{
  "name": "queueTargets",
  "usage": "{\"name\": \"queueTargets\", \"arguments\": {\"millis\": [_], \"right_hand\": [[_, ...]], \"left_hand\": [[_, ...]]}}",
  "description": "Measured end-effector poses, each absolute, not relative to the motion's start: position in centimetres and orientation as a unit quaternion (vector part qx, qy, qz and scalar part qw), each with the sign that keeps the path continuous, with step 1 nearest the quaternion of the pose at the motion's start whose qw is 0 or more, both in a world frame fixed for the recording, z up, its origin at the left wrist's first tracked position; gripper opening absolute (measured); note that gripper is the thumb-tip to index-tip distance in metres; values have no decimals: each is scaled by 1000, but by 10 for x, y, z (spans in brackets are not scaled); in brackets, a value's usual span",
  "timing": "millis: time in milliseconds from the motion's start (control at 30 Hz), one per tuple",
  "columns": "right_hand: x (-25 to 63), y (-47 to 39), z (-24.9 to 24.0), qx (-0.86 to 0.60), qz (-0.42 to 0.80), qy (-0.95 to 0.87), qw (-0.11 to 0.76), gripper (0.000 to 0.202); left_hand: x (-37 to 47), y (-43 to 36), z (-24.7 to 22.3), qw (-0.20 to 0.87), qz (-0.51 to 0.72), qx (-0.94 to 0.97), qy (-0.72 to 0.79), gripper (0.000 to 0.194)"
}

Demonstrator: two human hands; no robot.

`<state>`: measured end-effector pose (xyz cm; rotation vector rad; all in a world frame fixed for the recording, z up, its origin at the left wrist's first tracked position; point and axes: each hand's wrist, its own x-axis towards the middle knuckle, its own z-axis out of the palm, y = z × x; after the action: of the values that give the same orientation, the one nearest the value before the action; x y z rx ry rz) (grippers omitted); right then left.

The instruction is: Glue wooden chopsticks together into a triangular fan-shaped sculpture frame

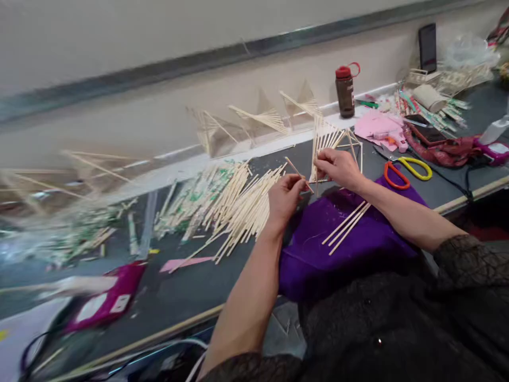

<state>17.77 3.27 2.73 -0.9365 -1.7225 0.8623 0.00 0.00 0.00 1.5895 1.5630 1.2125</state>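
Between thumb and fingers, my left hand [285, 196] pinches a thin wooden stick [295, 168] that slants up to the left. My right hand [340, 167] is closed near it, fingertips together around another thin stick [317, 183] pointing down. Just behind my hands stands a stick structure [328, 135] with fanned and triangular parts. Below them a purple cloth [314, 249] covers the table edge and my lap, with several loose sticks [348, 228] lying on it. A large pile of bare sticks [246, 207] is left of my left hand.
Orange and yellow scissors [397, 172] lie right of my right hand, near a pink glue gun [393, 135]. A dark bottle [344, 93] stands by the wall. More fanned stick structures [260, 119] lean there. Green-marked sticks [194, 196] and a magenta packet [115, 297] are at left.
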Motion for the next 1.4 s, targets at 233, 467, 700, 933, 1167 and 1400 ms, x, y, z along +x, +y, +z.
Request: {"name": "queueTargets", "arguments": {"millis": [233, 467, 700, 933, 1167, 1400], "right_hand": [[169, 38, 21, -407, 332, -707, 473, 15], [162, 38, 19, -390, 266, -746, 470, 12], [164, 38, 19, -391, 237, -755, 470, 13], [163, 40, 18, -378, 235, -767, 462, 18], [160, 43, 17, -380, 253, -761, 461, 18], [160, 43, 18, -377, 255, -758, 467, 17]], "left_hand": [[-1, 3, -5, 319, 456, 599, 576, 27], [0, 3, -5, 331, 446, 612, 563, 26], [-2, 5, -8, 331, 435, 621, 562, 35], [-3, 6, -8, 328, 424, 634, 557, 35], [-5, 8, -9, 321, 420, 640, 558, 36], [-3, 5, -8, 311, 419, 646, 557, 33]]}}
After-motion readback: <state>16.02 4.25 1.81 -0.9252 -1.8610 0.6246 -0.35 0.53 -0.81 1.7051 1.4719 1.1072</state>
